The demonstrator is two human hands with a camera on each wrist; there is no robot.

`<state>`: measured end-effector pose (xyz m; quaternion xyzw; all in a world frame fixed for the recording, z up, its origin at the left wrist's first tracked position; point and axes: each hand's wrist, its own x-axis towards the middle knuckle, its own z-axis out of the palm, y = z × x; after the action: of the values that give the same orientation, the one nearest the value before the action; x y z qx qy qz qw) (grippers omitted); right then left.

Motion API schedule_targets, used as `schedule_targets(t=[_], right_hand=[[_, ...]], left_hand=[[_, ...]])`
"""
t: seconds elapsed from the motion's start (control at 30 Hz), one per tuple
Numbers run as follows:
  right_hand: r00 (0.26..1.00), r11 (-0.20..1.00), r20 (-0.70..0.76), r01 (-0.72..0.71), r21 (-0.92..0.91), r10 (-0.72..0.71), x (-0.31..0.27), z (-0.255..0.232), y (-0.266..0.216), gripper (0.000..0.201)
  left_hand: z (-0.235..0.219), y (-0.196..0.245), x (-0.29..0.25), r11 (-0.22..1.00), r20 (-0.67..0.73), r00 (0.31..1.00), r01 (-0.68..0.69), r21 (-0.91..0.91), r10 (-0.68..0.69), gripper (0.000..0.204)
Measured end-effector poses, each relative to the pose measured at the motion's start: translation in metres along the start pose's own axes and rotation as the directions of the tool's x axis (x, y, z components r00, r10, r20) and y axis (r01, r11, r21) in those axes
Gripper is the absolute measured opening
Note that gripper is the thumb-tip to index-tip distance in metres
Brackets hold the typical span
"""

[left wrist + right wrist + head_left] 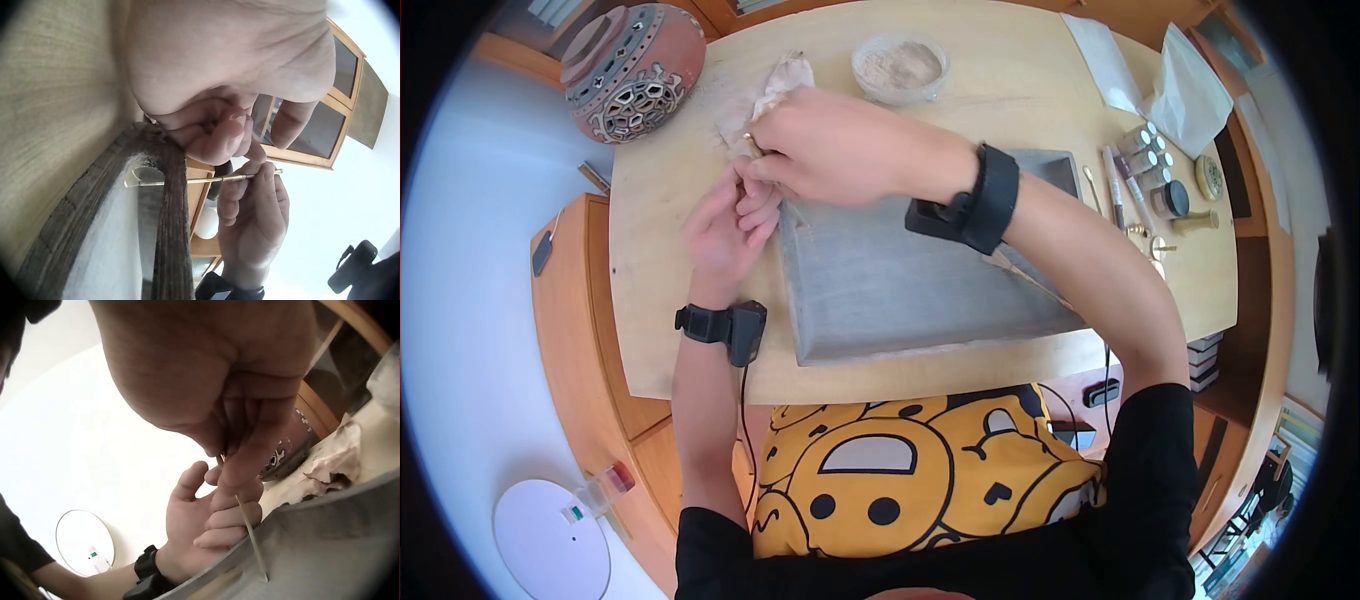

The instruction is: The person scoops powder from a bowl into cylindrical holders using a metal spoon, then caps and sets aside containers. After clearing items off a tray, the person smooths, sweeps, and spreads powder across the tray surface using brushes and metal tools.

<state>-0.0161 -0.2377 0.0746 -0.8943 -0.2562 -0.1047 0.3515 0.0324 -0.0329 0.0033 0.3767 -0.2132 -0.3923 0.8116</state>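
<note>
My right hand (830,145) pinches a thin brass tool (206,180) with a small flat, flared tip. The tip points down into the corner of a grey shallow tray (900,290), inside its raised rim. My left hand (725,225) is at the tray's left rim, right against the right hand's fingertips. In the right wrist view, the left fingers (228,519) are loosely bent at the rim while the thumb stands away. The right fingers partly hide the left index finger. A crumpled, stained tissue (785,78) lies just beyond both hands.
A clear bowl of pale powder (900,68) stands behind the tray. At the back left is a patterned reddish pot (635,75). Small bottles (1142,150), pens (1125,180), a dark jar (1170,200) and brass pieces (1160,247) stand right of the tray. White bags (1190,85) lie at the back right.
</note>
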Motion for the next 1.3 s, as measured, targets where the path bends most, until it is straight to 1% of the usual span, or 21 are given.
schedule_targets(t=[0.03,0.07,0.13,0.2,0.33,0.43,0.53,0.6,0.67,0.77,0.8,0.83,0.9,0.93,1.0,1.03,1.1,1.13,1.2,1.23,1.3], right_hand=[[1.000,1.000,-0.009,-0.007,0.006,0.007,0.000,-0.001,-0.002,0.027],[1.000,1.000,-0.001,-0.018,-0.021,0.018,0.001,-0.004,-0.003,0.026],[1.000,0.998,0.001,-0.029,-0.054,0.029,0.003,-0.008,-0.004,0.025],[0.999,0.992,-0.009,-0.036,-0.118,0.035,0.004,-0.011,-0.003,0.025],[0.999,0.996,0.030,-0.014,-0.085,0.016,-0.002,-0.016,-0.003,0.025],[0.998,0.998,0.054,-0.040,-0.055,0.043,-0.005,-0.010,0.006,0.025],[0.999,0.999,0.012,-0.050,-0.011,0.050,-0.003,-0.012,0.015,0.026],[0.996,0.994,-0.088,-0.002,-0.111,-0.008,-0.001,-0.013,0.016,0.028],[0.998,0.995,-0.059,-0.014,-0.095,0.008,-0.003,-0.016,0.015,0.029],[0.999,0.998,0.007,-0.043,-0.043,0.044,-0.010,-0.013,0.009,0.031],[0.997,0.998,0.044,-0.060,-0.023,0.061,-0.011,-0.013,0.010,0.032],[0.997,0.998,0.048,-0.055,-0.027,0.056,-0.011,-0.011,0.013,0.032],[0.998,1.000,-0.061,-0.017,-0.002,0.016,-0.012,-0.009,0.018,0.031],[0.998,1.000,-0.059,-0.014,0.001,0.014,-0.013,-0.011,0.019,0.031],[0.996,0.992,-0.056,-0.070,-0.109,0.064,-0.012,-0.017,0.019,0.029],[0.997,0.991,-0.056,-0.066,-0.113,0.060,-0.011,-0.017,0.017,0.029],[0.998,0.993,-0.069,-0.015,-0.121,0.007,-0.012,-0.015,0.013,0.028],[0.998,0.993,-0.065,-0.014,-0.121,0.006,-0.013,-0.012,0.011,0.028],[0.998,1.000,-0.057,-0.028,-0.004,0.028,-0.015,-0.007,0.007,0.029],[0.998,1.000,-0.060,-0.028,-0.004,0.027,-0.014,-0.005,0.008,0.029],[0.993,0.995,-0.062,-0.094,0.034,0.096,-0.011,-0.002,0.011,0.029]], left_hand=[[0.001,0.000,-0.001,1.000,-0.034,0.999,-0.007,0.006,0.007,0.025],[0.000,0.001,0.000,1.000,-0.031,1.000,0.004,0.012,-0.004,0.025],[-0.002,0.002,0.003,0.997,0.097,0.995,0.002,-0.081,0.006,0.022],[-0.001,0.002,0.005,0.997,0.107,0.994,-0.001,-0.081,0.010,0.022],[0.001,0.003,0.002,0.997,0.084,0.996,0.003,-0.078,0.004,0.023],[0.000,0.002,0.003,0.997,0.096,0.995,0.006,-0.076,0.001,0.023],[0.006,0.004,0.005,0.998,0.109,0.994,0.014,-0.062,-0.007,0.024],[0.004,0.005,0.006,0.998,0.126,0.992,0.013,-0.068,-0.004,0.025],[0.003,0.003,0.005,0.997,0.135,0.991,0.017,-0.081,-0.006,0.025],[0.005,0.004,0.003,0.998,0.097,0.995,0.004,-0.068,0.002,0.024],[0.004,0.005,0.003,0.997,0.099,0.995,0.017,-0.072,-0.009,0.024],[0.003,0.005,0.003,0.997,0.101,0.995,0.027,-0.077,-0.019,0.023],[0.004,0.004,0.004,0.997,0.107,0.994,0.015,-0.078,-0.007,0.022],[0.004,0.003,0.004,0.997,0.113,0.994,0.012,-0.076,-0.003,0.022],[0.002,0.003,0.003,0.999,0.095,0.995,0.011,-0.046,-0.006,0.024],[0.001,0.004,0.004,1.000,0.082,0.997,0.009,-0.020,-0.008,0.025],[0.000,0.003,0.005,1.000,0.088,0.996,-0.005,-0.022,0.007,0.025],[0.000,0.002,0.004,1.000,0.090,0.996,-0.010,-0.023,0.012,0.025],[0.003,0.002,0.003,1.000,0.076,0.997,-0.008,-0.015,0.009,0.025],[0.004,0.003,0.003,1.000,0.069,0.998,-0.010,-0.004,0.010,0.025],[0.003,0.004,0.004,1.000,0.074,0.997,-0.012,-0.004,0.012,0.025]])
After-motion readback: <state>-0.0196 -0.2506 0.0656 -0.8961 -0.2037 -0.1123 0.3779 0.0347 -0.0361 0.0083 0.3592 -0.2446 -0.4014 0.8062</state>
